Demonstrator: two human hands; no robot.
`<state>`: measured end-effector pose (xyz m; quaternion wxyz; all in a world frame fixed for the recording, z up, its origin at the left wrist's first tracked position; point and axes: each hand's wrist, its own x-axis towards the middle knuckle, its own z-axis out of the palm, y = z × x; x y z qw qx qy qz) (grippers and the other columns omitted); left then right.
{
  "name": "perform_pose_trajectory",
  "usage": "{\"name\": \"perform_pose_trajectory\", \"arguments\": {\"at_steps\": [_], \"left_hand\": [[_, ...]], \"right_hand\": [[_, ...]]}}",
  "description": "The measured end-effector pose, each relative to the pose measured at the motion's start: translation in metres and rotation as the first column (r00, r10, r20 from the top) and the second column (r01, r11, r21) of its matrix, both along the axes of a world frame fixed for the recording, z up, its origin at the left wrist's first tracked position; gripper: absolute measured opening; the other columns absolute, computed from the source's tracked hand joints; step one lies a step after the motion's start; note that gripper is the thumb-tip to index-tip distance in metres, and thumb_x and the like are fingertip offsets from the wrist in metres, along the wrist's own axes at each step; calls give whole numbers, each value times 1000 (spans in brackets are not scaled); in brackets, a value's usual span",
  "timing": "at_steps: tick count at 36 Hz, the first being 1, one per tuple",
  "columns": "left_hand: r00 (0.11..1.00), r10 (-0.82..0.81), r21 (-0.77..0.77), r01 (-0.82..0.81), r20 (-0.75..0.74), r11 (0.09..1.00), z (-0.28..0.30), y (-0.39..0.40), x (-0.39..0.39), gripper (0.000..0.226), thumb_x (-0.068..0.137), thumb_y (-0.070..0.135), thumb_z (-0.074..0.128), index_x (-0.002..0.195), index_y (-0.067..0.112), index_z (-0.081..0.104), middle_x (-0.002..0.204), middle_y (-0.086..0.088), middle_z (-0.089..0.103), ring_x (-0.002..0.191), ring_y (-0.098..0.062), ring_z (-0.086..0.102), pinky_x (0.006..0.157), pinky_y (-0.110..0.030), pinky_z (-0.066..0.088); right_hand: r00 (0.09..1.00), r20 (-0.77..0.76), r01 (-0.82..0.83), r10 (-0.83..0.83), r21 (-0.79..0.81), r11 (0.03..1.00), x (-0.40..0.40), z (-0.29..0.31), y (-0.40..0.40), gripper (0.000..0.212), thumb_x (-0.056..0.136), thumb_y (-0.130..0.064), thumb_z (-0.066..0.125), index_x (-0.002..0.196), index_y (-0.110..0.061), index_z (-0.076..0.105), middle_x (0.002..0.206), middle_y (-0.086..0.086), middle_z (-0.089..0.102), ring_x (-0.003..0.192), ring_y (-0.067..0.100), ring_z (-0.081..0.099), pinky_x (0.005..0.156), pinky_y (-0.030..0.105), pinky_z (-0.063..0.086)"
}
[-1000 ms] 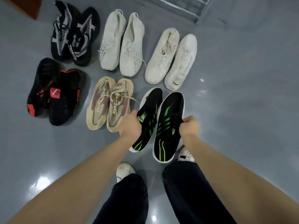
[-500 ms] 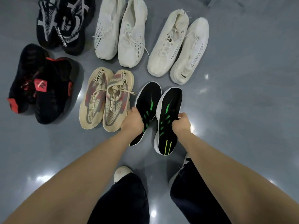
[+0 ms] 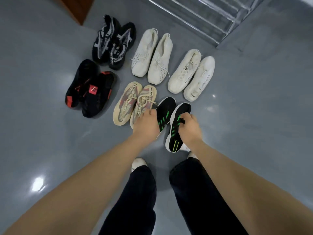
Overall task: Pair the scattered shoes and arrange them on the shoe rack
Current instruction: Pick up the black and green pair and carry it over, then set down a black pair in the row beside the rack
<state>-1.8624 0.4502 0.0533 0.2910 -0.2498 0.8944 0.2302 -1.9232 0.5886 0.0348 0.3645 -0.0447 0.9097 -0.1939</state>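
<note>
From the head camera we look down past our own arms at a glossy grey floor (image 3: 254,133) where six pairs of shoes lie side by side; our left hand (image 3: 146,125) curls its fingers around the left black-and-green shoe (image 3: 165,111), gripping it at the opening, just beside the beige pair; our right hand (image 3: 189,128) grips the right black-and-green shoe (image 3: 177,128), fingers hooked into its collar, and this shoe is tilted with its white sole edge showing and its heel close to our feet; whether either shoe is lifted clear of the floor we cannot tell; the two shoes sit close together, toes pointing away from us; the beige pair (image 3: 133,104) lies just left of them, laces loose; further left is the black pair with red patches (image 3: 89,89); behind that, the black pair with grey-white pattern (image 3: 113,42); in the back row the white knit pair (image 3: 152,56) sits in the middle and the cream pair (image 3: 191,75) to its right, angled; a metal rack (image 3: 203,16) with pale bars crosses the top of the view, well apart from the shoes; a brown wooden edge (image 3: 76,7) shows at top left; our dark trousers (image 3: 135,200) and the white toes of our own shoes (image 3: 138,164) fill the bottom.
</note>
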Motion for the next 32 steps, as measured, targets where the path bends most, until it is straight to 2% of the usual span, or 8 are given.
{"name": "perform_pose_trajectory", "arguments": {"at_steps": [3,6,9,13,18,23,27,32], "left_hand": [[998,33,4,-33,-61,999,61,-18,6,35,93,12,45,126,5,41,134,-14,42,121,-34,43,95,-39,38],[986,126,37,-123,-113,992,117,-38,11,33,96,18,42,127,5,43,136,-13,41,119,-34,45,92,-41,38],[946,247,68,-238,-211,969,182,-63,24,32,97,22,42,124,5,46,130,-14,46,117,-33,48,91,-40,40],[897,292,44,-295,-331,955,259,-88,49,29,96,19,42,120,6,50,121,-12,51,109,-32,53,90,-42,44],[841,386,46,-400,-379,916,334,-95,92,28,96,17,42,121,10,51,123,-10,52,109,-30,53,92,-39,43],[704,605,99,-618,-372,780,395,-91,146,30,95,17,43,122,12,53,126,-8,55,113,-27,53,94,-39,45],[551,728,123,-757,-408,642,438,-70,197,28,94,17,43,119,11,55,123,-8,57,110,-26,54,92,-37,46],[368,815,153,-867,-448,475,475,-26,260,29,95,15,42,121,10,54,122,-7,58,109,-26,55,90,-34,47]], "right_hand": [[998,-44,-48,46,-43,998,0,58,-15,38,92,-4,37,127,-12,49,124,7,47,111,27,49,86,36,45],[993,-92,-77,71,-70,995,1,110,-30,35,91,-4,37,122,-12,53,121,7,51,111,27,50,88,38,45],[982,-163,-112,91,-121,986,7,167,-50,28,91,-5,39,111,-10,57,114,7,57,102,27,55,86,39,46],[965,-227,-182,131,-219,959,22,237,-77,24,91,-6,42,108,-10,59,111,6,60,98,26,57,84,37,47],[942,-251,-297,222,-316,901,54,310,-106,20,91,-9,44,104,-16,59,102,3,64,88,24,59,76,37,49],[885,-278,-457,373,-361,813,83,373,-126,20,92,-9,44,105,-17,58,96,-2,63,84,19,58,73,31,45],[808,-331,-589,488,-418,692,108,419,-134,19,92,-10,46,105,-14,59,98,4,66,92,24,60,83,40,49],[685,-363,-727,632,-408,553,148,452,-130,16,91,-11,48,102,-15,59,97,7,67,91,27,62,84,42,50]]}}
